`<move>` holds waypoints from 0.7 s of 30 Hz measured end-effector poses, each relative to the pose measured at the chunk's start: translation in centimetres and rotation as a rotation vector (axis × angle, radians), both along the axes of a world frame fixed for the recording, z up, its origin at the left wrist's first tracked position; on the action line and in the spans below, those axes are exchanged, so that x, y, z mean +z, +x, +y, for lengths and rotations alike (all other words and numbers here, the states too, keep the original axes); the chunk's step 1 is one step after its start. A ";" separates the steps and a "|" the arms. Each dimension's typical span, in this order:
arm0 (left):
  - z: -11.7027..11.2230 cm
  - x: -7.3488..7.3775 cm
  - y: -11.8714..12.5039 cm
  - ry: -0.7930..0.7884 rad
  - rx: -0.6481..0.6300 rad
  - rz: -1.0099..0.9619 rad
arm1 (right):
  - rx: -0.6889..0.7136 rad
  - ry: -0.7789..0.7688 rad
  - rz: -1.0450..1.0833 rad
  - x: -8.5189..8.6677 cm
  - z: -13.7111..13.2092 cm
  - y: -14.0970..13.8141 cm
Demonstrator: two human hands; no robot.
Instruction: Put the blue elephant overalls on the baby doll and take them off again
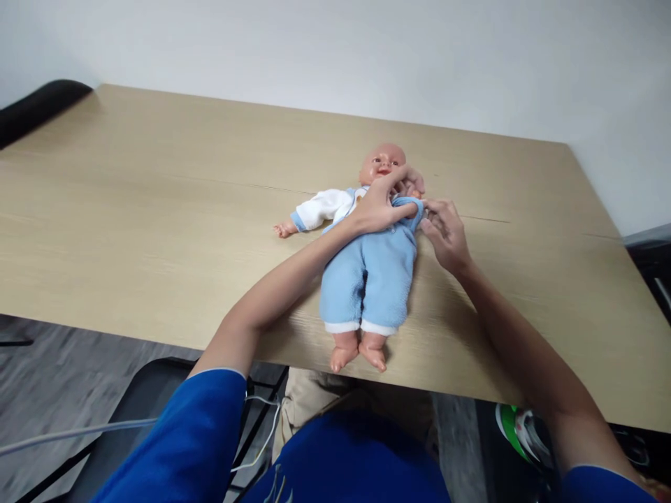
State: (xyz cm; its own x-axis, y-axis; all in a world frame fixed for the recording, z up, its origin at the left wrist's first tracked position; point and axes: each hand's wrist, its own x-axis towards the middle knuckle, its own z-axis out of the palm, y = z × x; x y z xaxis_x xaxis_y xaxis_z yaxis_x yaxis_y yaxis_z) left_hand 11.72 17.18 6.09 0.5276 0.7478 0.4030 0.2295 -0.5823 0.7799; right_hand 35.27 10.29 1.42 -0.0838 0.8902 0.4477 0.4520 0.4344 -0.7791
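Note:
A baby doll [381, 158] lies on its back, head away from me, bare feet towards the table's near edge. Its clothes are light blue fleece overalls [367, 276] and a white top [326, 205] with a blue cuff. My left hand [374, 208] reaches across the doll's chest, its fingers curled and its thumb inside a raised fold of the overalls. Beside it, at the doll's shoulder on the right, my right hand [448, 236] pinches the outer edge of that blue fold. The doll's arm on that side is mostly hidden behind my hands.
The doll rests on a wooden table [172, 209] against a white wall [335, 56]. Dark chairs stand at the far left, at the right and below the near edge, like this one [141, 405]. A white cable [78, 434] runs at lower left. A green-and-white round object [516, 432] is at lower right.

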 end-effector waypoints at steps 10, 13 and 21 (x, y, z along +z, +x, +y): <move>3.0 -0.7 1.3 -0.205 -0.043 -0.016 | -0.023 0.012 0.039 -0.3 -1.2 -2.5; 3.3 -0.9 1.2 -0.173 -0.051 0.042 | -0.021 -0.104 0.241 -0.7 -0.9 -2.8; 3.4 -1.2 0.8 -0.013 -0.025 0.286 | -0.099 -0.310 0.490 -3.0 0.8 -1.8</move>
State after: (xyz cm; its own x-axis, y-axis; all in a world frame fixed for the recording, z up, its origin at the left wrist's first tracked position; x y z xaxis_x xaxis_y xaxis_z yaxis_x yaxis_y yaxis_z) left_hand 12.54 20.56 4.89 0.6371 0.7371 0.2255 0.4267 -0.5809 0.6932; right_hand 33.48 11.10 -1.63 0.1573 0.9788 0.1310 0.0343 0.1271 -0.9913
